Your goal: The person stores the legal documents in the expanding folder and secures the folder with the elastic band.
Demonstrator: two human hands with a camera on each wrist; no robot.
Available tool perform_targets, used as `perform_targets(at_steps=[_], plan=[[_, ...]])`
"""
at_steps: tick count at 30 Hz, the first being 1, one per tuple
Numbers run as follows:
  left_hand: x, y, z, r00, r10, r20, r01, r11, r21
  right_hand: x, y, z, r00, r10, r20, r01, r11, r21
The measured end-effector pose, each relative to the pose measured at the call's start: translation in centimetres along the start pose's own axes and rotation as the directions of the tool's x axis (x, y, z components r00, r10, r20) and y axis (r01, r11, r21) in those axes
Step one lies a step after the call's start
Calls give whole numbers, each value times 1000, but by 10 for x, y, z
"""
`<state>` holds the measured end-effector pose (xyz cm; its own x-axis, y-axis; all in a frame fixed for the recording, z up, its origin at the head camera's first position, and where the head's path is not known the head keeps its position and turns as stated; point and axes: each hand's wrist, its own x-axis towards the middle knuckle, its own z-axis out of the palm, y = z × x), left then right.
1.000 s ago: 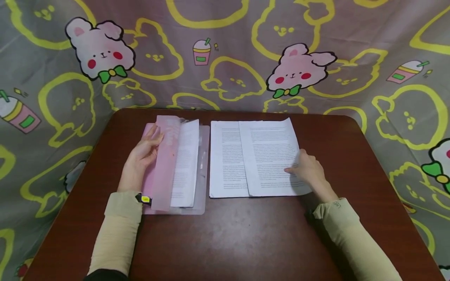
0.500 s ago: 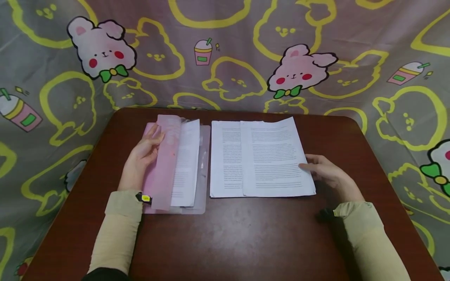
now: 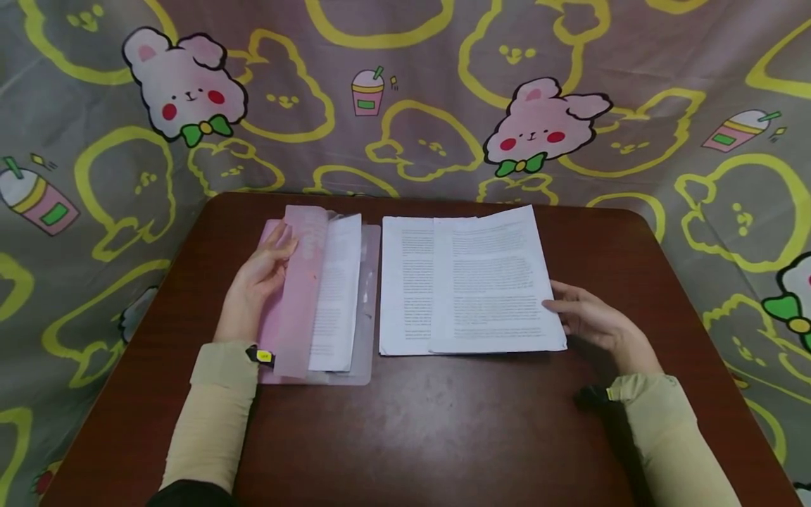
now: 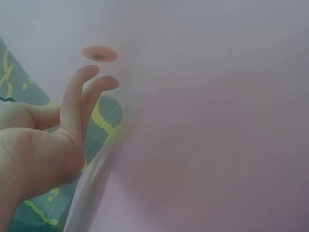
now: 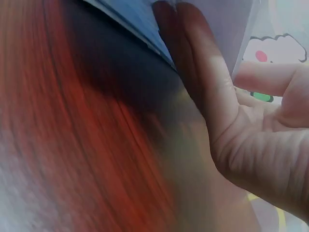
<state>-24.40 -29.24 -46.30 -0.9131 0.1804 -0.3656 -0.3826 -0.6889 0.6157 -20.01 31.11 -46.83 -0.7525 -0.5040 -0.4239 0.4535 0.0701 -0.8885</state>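
Observation:
On the left of the table, in the head view, lies a translucent pink folder (image 3: 300, 296) with its cover raised. My left hand (image 3: 256, 274) holds that cover up by its left side; in the left wrist view the curved fingers (image 4: 72, 99) lie against the pink sheet. Inside the folder are printed sheets (image 3: 338, 289). To the right sits a stack of printed papers (image 3: 405, 282), overlapped by another printed paper bundle (image 3: 494, 282). My right hand (image 3: 598, 320) pinches the bundle's right edge, thumb on top. In the right wrist view its fingers (image 5: 203, 63) reach underneath.
A brown wooden table (image 3: 418, 422) carries everything. A patterned curtain (image 3: 418, 105) with cartoon rabbits hangs behind the table and along both sides. A black strap (image 3: 592, 396) shows at the right wrist, and a strap with a yellow tag (image 3: 261, 356) at the left.
My right hand has shifted from on top of the paper bundle to its right edge. The bundle has slid slightly left over the other stack. My left hand and the folder stay put.

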Motion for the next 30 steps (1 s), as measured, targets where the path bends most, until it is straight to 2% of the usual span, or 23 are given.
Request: perform_targets(at_steps=[8,20,30], plan=[[2,-1,0,1000,13,-7,-13,1000,-27,4,3,7,994,-62,89,52,993,109],[1,1,0,1000,3,-1,-3,999,-41,10,2,24,984,-90,155,78,994,79],[0,2,0,1000,2,-1,-2,999,-33,19,4,36,983,-77,169,70,996,47]])
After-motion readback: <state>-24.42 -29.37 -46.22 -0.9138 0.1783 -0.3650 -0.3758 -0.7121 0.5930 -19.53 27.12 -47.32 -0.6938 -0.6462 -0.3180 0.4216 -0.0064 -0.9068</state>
